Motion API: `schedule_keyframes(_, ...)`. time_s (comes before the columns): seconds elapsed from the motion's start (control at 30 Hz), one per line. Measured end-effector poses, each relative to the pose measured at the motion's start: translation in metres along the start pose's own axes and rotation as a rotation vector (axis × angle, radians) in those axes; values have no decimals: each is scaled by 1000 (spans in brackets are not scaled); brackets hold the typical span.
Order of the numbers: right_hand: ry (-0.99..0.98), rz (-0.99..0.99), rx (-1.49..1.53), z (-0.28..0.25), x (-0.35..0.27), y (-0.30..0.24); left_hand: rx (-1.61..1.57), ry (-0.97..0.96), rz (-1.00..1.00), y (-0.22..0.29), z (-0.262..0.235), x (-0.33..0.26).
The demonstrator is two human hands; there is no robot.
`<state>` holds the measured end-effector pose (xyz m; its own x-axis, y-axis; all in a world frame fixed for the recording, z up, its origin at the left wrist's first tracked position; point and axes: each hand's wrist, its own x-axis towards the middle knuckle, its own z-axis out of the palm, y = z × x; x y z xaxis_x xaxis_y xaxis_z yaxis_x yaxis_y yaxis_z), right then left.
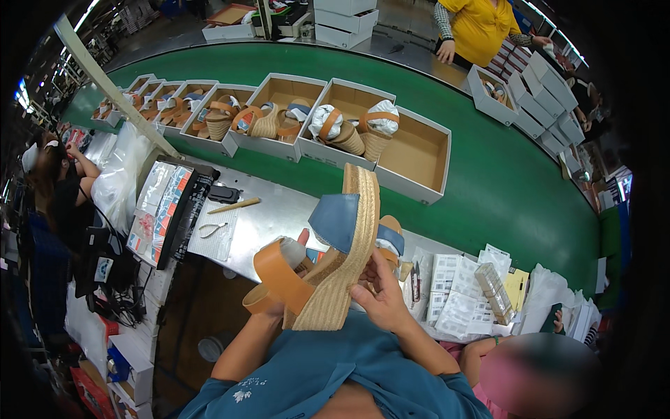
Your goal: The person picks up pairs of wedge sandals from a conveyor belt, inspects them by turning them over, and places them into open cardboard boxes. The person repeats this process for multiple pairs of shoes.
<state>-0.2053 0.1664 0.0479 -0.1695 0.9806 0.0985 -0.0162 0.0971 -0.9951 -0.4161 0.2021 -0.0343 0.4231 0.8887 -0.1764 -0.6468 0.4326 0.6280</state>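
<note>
A wedge sandal (335,262) with a blue toe strap, tan ankle strap and woven rope sole is held up on its side in front of my chest. My left hand (274,306) is closed on it at the heel and tan strap; most of those fingers are hidden behind the shoe. With thumb and fingers, my right hand (382,292) grips the sole's right side. Grey-white stuffing shows inside the heel strap. Behind the held shoe, a second sandal (392,236) with a blue strap is partly hidden on the metal table (255,223).
Beyond the table runs a green conveyor (502,188) with a row of open shoe boxes (412,183), several holding sandals. Pliers (212,228) and a wooden stick (234,206) lie left; label sheets (457,293) lie right. A person in pink (481,373) is close by my right.
</note>
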Motion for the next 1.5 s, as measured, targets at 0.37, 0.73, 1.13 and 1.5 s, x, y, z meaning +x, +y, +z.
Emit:
schedule_keyframes(0.37, 92, 9, 96, 7, -8, -26, 86, -200, -70, 7, 49, -6)
schedule_keyframes(0.73, 315, 83, 159, -4, 1, -8, 697, 91, -90, 3, 33, -7)
schedule_keyframes(1.13, 605, -379, -332, -55, 22, -27, 548, 334, 51, -6, 1, -7)
schedule_keyframes(1.5, 395, -153, -192, -45, 9, -60, 1100, -140, 692, 108, 129, 15)
